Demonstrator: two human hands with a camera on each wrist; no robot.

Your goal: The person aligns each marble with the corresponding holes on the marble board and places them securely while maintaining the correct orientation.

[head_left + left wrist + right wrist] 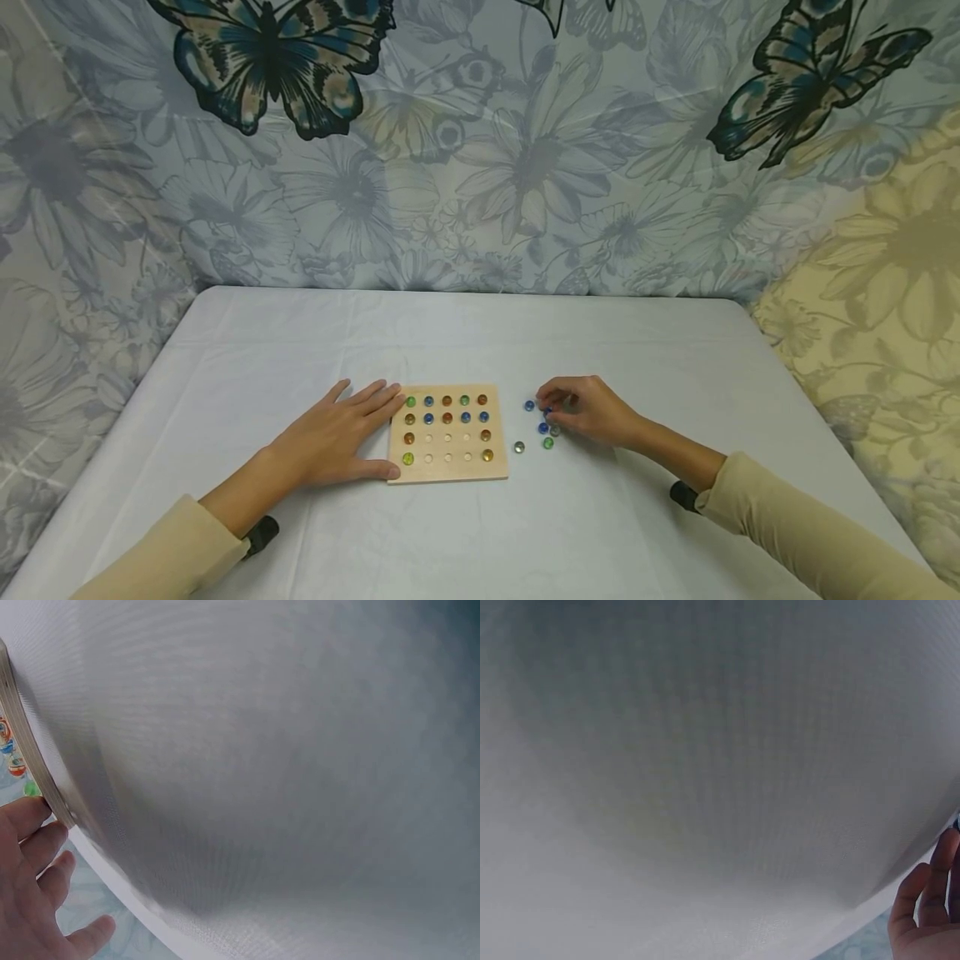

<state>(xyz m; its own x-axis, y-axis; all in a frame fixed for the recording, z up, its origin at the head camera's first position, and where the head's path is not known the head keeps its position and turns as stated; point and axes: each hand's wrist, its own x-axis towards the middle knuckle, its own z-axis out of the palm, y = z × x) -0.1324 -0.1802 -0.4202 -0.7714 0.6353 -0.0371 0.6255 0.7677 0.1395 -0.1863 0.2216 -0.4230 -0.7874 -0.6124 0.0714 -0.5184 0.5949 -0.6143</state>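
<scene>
1. Marbles, loose on the white cloth just right of the wooden board; right hand in among them, fingers curled, thumb close to the forefinger, a blue marble right at the tips. Pinched or merely touched? Cannot tell.

2. Left hand stretched out flat, gripping nothing, fingertips and thumb along the board's left edge. Bracing it, by the look of things.

3. Step in hand, apparently: picking up! On the board, top two rows full, plus both ends of the lower two; bare hollows in the middle of those.

4. Next move, in all likelihood: a clean pinch on one marble, a lift over the board's right edge, a gentle release into a bare hollow, without jostling the seated marbles.

5. In the way: close neighbours. Another blue marble and a green marble, crowded near the fingertips, apt to roll from a careless touch; a clear marble off on its own, nearer the board.

6. Further out: beige sleeves, dark wrist gear, and a butterfly-print backdrop beyond the cloth's far edge.
</scene>
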